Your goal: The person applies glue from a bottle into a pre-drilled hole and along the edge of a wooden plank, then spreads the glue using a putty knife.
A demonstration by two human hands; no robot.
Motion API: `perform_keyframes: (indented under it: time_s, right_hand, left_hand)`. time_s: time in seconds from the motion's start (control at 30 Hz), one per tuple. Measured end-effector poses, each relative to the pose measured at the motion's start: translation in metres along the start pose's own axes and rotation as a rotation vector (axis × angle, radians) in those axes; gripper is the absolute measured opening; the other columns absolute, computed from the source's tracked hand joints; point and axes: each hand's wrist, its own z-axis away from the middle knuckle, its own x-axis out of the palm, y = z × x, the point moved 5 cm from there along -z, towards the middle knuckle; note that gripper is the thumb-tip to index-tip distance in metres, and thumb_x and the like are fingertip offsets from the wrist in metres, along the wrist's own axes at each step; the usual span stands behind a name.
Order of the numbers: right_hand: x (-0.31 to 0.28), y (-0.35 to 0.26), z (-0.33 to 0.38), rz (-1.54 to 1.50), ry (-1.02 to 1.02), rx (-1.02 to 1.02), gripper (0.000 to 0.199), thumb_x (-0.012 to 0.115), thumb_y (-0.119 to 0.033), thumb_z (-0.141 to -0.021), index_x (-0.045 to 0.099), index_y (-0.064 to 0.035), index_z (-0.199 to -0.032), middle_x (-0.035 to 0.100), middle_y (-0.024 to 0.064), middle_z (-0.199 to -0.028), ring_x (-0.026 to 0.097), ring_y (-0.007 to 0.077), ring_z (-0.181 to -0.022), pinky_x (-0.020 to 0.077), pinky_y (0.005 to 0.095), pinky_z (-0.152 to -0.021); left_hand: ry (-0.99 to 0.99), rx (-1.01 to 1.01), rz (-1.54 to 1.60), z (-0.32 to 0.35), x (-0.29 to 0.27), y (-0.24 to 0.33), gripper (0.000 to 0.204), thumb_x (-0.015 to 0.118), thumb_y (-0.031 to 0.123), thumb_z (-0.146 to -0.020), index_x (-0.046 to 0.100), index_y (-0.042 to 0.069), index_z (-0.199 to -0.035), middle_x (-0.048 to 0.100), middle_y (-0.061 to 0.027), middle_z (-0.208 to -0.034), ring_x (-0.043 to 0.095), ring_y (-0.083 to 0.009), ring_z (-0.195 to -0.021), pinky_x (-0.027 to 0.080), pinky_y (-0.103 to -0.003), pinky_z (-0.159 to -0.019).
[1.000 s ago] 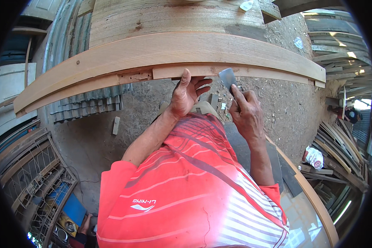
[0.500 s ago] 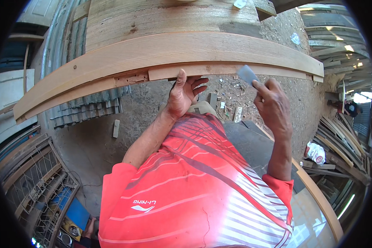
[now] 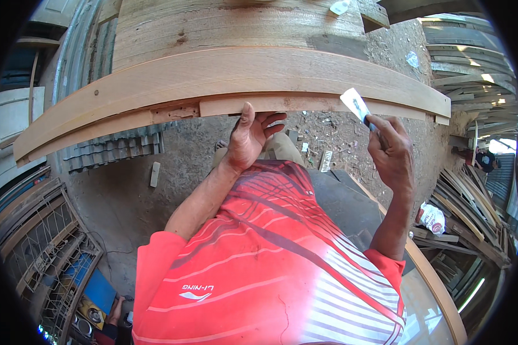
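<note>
A long planed wooden plank lies across in front of me, with a narrower wooden strip along its near side. My left hand is at this near side, palm toward me. Its thumb overlaps the strip while the other fingers, apart and partly bent, reach below the strip's lower edge. To the right, my right hand is closed round a flat scraper. The scraper's bright rectangular blade slants up and left, overlapping the strip and the plank in view; whether it touches them I cannot tell. Its gripped end is hidden.
Beyond the plank is a wide wooden tabletop with a small translucent bottle. Corrugated sheets lie at left. Stacked timber and a white sack are at right. Another person's hand shows at lower left.
My right hand has moved a little right and down with the scraper, whose blade has tilted and now shines white. The left hand keeps its place at the strip as the view shifts slightly.
</note>
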Motion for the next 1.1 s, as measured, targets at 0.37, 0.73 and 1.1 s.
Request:
perform_keyframes:
  time_s: [0.37, 0.73, 1.1]
  right_hand:
    - [0.019, 0.039, -0.093, -0.207, 0.038, -0.306, 0.032, 0.072, -0.001, -0.086, 0.07, -0.0078, -0.118, 0.067, 0.0129, -0.104, 0.067, 0.0327, -0.088, 0.0535, 0.0429, -0.077]
    - [0.038, 0.069, -0.133, -0.228, -0.298, -0.516, 0.046, 0.076, 0.001, -0.078, 0.069, -0.0052, -0.123, 0.065, 0.0128, -0.111, 0.067, 0.0302, -0.094, 0.0543, 0.0402, -0.082]
    - [0.072, 0.157, -0.271, -0.323, -0.156, -0.083, 0.078, 0.079, -0.049, -0.09, 0.053, -0.001, -0.146, 0.067, 0.0174, -0.123, 0.065, 0.0257, -0.112, 0.0522, 0.0397, -0.096]
  left_hand:
    - [0.214, 0.121, -0.043, 0.001, 0.01, -0.001, 0.081, 0.042, 0.069, -0.101, 0.043, 0.006, -0.152, 0.059, -0.0168, -0.143, 0.059, -0.0306, -0.129, 0.049, -0.045, -0.107]
    - [0.547, 0.292, -0.18, 0.0, 0.021, -0.009, 0.086, 0.043, 0.07, -0.1, 0.032, 0.006, -0.156, 0.051, -0.013, -0.149, 0.056, -0.0268, -0.132, 0.052, -0.045, -0.104]
    - [0.575, 0.373, -0.166, -0.001, 0.023, -0.006, 0.07, 0.045, 0.057, -0.106, 0.041, 0.002, -0.151, 0.058, -0.0138, -0.142, 0.06, -0.0257, -0.128, 0.052, -0.043, -0.105]
